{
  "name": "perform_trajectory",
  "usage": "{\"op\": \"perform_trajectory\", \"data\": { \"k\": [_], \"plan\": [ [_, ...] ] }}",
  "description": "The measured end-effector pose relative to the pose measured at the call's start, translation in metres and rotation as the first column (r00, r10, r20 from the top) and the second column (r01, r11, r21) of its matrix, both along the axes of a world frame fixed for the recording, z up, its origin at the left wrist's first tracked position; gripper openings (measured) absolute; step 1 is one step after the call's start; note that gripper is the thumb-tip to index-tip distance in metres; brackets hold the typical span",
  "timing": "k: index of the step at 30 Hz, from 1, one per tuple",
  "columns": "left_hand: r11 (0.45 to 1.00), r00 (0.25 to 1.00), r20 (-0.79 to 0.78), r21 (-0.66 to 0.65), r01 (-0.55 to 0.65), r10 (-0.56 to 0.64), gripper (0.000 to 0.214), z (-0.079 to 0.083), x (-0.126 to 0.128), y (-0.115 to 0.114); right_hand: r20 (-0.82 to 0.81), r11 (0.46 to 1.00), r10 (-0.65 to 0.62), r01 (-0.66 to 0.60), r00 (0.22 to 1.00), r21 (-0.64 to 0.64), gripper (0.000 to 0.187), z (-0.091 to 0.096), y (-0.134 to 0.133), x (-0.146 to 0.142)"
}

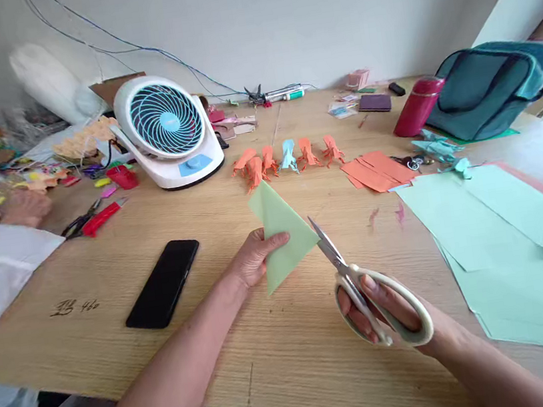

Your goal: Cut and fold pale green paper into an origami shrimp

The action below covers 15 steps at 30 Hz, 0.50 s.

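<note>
My left hand (257, 256) pinches a folded piece of pale green paper (282, 229) between thumb and fingers, above the table. A pair of scissors (341, 265) with off-white handles is in my right hand (384, 305), thumb and fingers through the loops. The blades point up and left, slightly apart, and their tips are close by the paper's right corner. Whether they touch the paper I cannot tell. Behind the paper stands a row of small cut-paper figures, several orange ones (307, 153) and a blue one (288, 155).
A black phone (163, 284) lies left of my forearm, with a red box cutter (102, 218) beyond. A white fan (167, 130) stands behind. Orange sheets (381, 171) and large pale green sheets (532, 301) lie right, near a red bottle (418, 106). Another person's hand (24, 208) is far left.
</note>
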<state>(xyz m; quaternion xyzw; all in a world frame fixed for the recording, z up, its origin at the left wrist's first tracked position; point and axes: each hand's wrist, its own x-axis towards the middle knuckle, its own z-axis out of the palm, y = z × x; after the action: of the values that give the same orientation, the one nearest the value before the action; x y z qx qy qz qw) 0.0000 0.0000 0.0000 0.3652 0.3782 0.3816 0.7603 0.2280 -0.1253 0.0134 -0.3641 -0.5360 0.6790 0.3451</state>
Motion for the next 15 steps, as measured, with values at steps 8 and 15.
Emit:
{"op": "perform_trajectory", "data": {
  "k": [8, 15],
  "plan": [
    [0.999, 1.0, 0.023, 0.035, 0.007, -0.008, 0.041, -0.0012, -0.0002, 0.0015, 0.085, 1.0, -0.018, 0.017, 0.996, 0.017, 0.053, 0.006, -0.0013, -0.0023],
    [0.999, 0.999, -0.013, 0.033, 0.031, -0.03, 0.046, -0.0019, -0.0019, 0.0014, 0.07, 1.0, -0.006, 0.008, 0.998, -0.027, 0.054, 0.0073, -0.001, -0.0028]
  ]
}}
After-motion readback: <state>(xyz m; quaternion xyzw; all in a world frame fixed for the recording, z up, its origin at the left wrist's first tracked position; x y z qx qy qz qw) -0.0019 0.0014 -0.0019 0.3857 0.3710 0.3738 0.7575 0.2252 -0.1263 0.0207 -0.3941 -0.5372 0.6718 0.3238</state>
